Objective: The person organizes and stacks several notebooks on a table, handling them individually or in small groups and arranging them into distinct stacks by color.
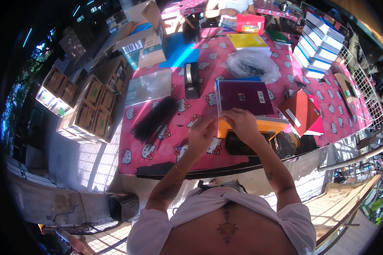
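A purple notebook [245,98] lies over an orange notebook [266,125] near the table's front edge, with a bit of blue showing behind. My right hand [241,123] rests on the orange one, its fingers bent and closed at the left corner. Close beside that corner, my left hand [203,131] is closed in a pinch; whatever is between its fingertips is too small to make out. The fingertips of both hands nearly meet at the notebooks' left edge. Left of my hands lies a bundle of thin black strands [156,119].
A tape dispenser [192,80], clear sheets [149,87] and an opened carton [147,47] stand to the left. Beyond the notebooks are a crumpled plastic bag [252,67] and a yellow notebook [247,41]. A tall notebook stack [319,46] and a brown notebook [299,112] are right. Opposite, a person holds a red notebook.
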The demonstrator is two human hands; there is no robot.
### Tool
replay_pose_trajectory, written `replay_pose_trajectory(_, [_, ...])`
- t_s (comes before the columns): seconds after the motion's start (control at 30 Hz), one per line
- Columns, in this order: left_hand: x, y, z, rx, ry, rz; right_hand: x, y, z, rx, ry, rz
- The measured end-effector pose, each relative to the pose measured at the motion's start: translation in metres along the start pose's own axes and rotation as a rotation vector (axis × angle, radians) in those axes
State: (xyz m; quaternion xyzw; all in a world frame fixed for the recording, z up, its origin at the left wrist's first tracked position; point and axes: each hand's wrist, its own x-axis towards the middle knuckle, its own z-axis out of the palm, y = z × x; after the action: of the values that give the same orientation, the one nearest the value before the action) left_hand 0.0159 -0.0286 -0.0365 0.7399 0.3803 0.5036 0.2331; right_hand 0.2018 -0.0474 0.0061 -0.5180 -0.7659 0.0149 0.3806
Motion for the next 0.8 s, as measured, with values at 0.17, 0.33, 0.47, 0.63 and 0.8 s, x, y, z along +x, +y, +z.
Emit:
replay_pose_trajectory(0.17, [0.002,0.001,0.000,0.101,-0.009,0.016,-0.003,0.002,0.003,-0.010,0.007,0.022])
replay_pose_trajectory(0.33, [0.007,0.002,0.001,-0.070,-0.020,-0.043,-0.002,0.002,0.002,-0.007,-0.003,0.024])
replay_pose_trajectory(0.47, [0.005,-0.001,0.004,-0.077,0.002,-0.068,-0.003,0.001,-0.001,0.012,-0.033,0.032])
replay_pose_trajectory(0.63, [0.003,0.001,0.011,-0.023,0.071,-0.027,-0.002,0.000,-0.002,-0.001,-0.032,0.052])
replay_pose_trajectory(0.8, [0.013,-0.013,-0.002,0.169,-0.018,0.111,-0.002,-0.005,-0.007,0.037,-0.088,0.067])
